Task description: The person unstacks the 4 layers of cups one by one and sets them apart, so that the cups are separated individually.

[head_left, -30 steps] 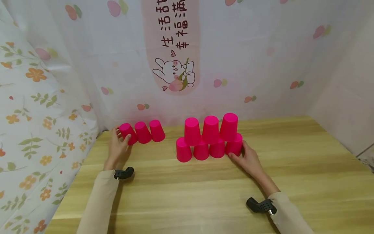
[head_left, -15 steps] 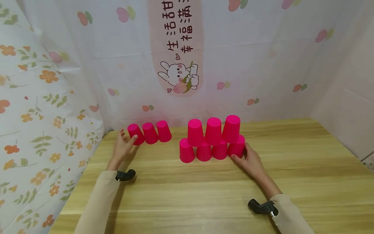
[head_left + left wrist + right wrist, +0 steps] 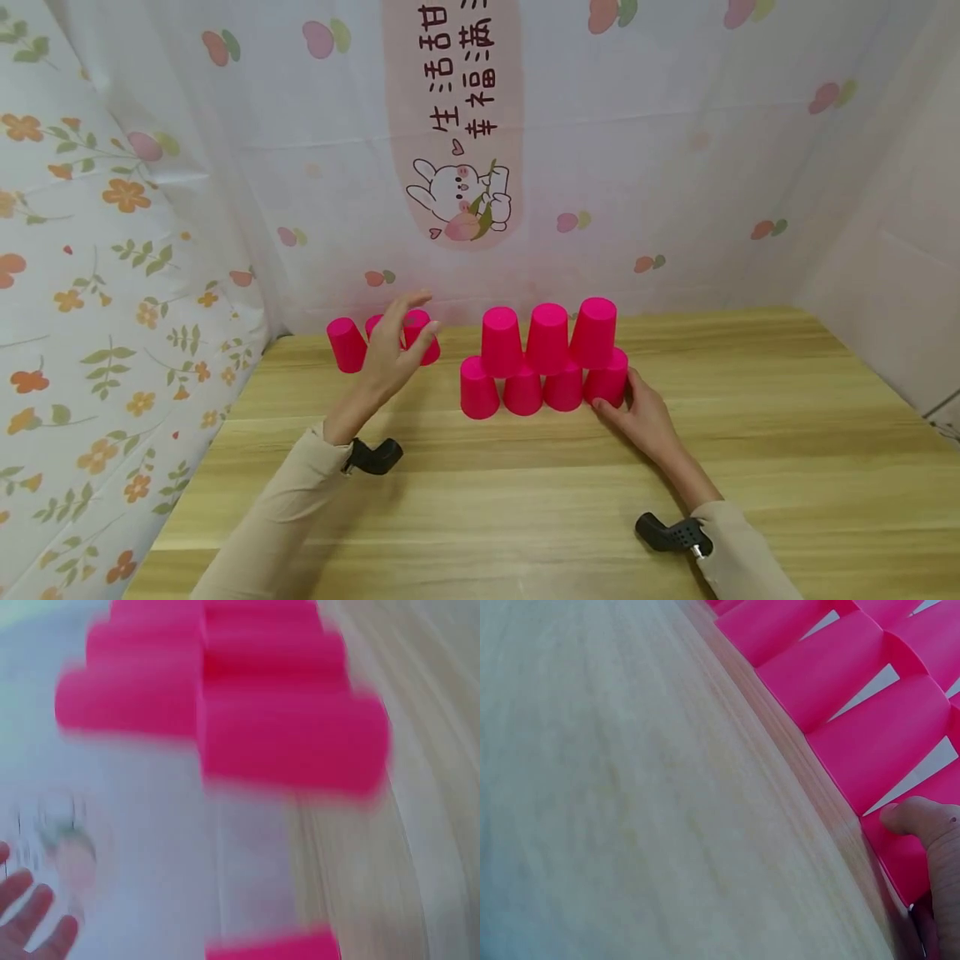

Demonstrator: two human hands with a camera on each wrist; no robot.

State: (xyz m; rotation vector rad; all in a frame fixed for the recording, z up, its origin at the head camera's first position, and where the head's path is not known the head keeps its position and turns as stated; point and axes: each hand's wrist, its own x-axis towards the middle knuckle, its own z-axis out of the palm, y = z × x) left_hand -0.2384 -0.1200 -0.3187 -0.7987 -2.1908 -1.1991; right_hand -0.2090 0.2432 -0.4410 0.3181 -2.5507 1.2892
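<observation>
Several pink cups stand upside down in two rows on the table: a bottom row and an upper row of three, with the nearest upper cup [image 3: 502, 342] over the left end. My right hand [image 3: 647, 421] holds the rightmost bottom cup [image 3: 606, 382], thumb in front and fingers behind; its thumb [image 3: 919, 817] presses the cup's side in the right wrist view. At the left, my left hand [image 3: 390, 354] hovers before three separate cups, fingers extended and holding nothing. It partly hides the middle cup [image 3: 372, 323] and the right one [image 3: 430, 357]; the left cup [image 3: 347, 346] shows fully.
The wooden table [image 3: 480, 492] reaches back to a white printed curtain [image 3: 637, 167]. A floral curtain [image 3: 112, 333] hangs along the left side. Each wrist wears a black camera mount, the left mount [image 3: 377, 457] and the right mount [image 3: 667, 533]. The left wrist view is blurred.
My left hand has let go of the leftmost separate cup and moved right and up, to the right one of the three. The right hand stays on its cup. The head view has shifted slightly.
</observation>
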